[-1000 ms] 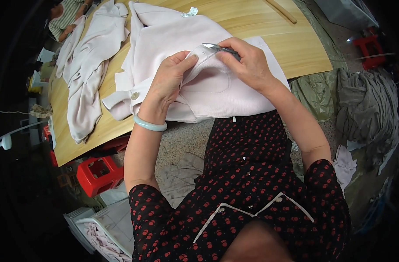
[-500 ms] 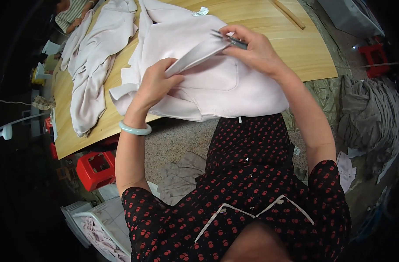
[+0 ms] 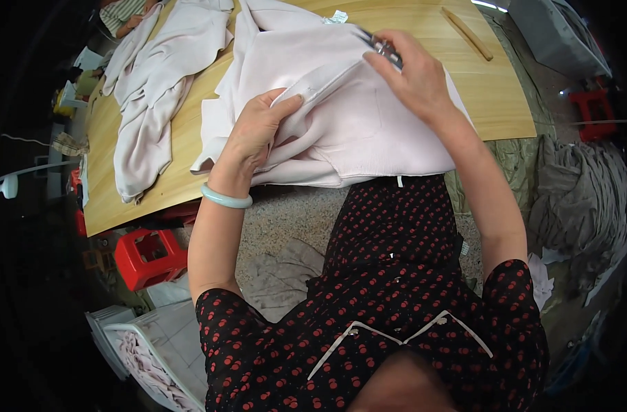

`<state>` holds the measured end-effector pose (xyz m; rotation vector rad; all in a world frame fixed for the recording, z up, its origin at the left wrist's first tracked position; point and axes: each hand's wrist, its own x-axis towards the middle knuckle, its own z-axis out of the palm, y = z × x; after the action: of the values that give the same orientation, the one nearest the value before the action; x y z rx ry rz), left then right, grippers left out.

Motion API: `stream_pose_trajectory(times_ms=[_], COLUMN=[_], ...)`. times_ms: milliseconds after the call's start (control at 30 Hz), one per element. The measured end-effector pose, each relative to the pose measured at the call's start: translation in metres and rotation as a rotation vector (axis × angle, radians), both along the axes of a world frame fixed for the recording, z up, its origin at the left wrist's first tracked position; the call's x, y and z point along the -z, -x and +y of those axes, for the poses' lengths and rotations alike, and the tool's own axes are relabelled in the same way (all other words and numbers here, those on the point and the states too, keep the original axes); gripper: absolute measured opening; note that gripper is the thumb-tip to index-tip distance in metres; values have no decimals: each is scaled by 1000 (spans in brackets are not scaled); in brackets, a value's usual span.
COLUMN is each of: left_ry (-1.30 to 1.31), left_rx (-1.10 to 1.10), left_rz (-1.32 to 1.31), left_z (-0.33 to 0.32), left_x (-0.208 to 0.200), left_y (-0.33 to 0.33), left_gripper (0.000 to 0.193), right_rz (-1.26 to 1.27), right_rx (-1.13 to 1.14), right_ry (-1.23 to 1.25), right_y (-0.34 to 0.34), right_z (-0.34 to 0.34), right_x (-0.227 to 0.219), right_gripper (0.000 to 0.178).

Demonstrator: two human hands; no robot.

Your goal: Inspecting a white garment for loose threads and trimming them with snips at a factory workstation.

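Observation:
A pale pink knit garment (image 3: 409, 137) lies across the near part of the table, its lower edge hanging over the side toward me. My left hand (image 3: 258, 127) pinches one end of its long edge band (image 3: 320, 81) between thumb and fingers, lifting it off the cloth below. At the band's far end is my right hand (image 3: 418, 77), closed round small dark thread snips (image 3: 382, 48). The snips' blades point away to the upper left, above the cloth. A white label (image 3: 337, 17) shows at the garment's far side.
Another pale pink garment (image 3: 152, 89) lies on the wooden table (image 3: 499, 89) at left. A wooden stick (image 3: 468, 34) rests at the far right. Red stools (image 3: 145, 257) stand below, grey cloth (image 3: 581, 192) is heaped at right, and a bin of cloth (image 3: 149, 357) is lower left.
My right hand and the snips have moved up and to the right. The band's raised fold has been turned, so more of its face shows. My left hand still pinches it.

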<state>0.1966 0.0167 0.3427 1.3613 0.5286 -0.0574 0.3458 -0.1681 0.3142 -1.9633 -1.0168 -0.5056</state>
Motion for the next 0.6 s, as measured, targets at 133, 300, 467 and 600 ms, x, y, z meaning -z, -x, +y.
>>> stream_pose_trajectory(times_ms=[133,300,467,600], left_ry=[37,106,141,156], left_rx=[-41,-51,-38,-4], left_rz=[-30,-65,-64,-46], left_z=[-4,-8,-4,-1], left_x=[0,-2,3,3], left_y=[-2,-1,0,2], left_gripper=[24,21,20,20], right_rz=[208,272,331,418], right_rx=[-228,-310,-320,-320], right_ry=[22,-36,-70,-93], right_y=[43,53,59,61], right_z=[1,13,20,22], right_x=[2,15,15,14], right_gripper=[29,28,27,25])
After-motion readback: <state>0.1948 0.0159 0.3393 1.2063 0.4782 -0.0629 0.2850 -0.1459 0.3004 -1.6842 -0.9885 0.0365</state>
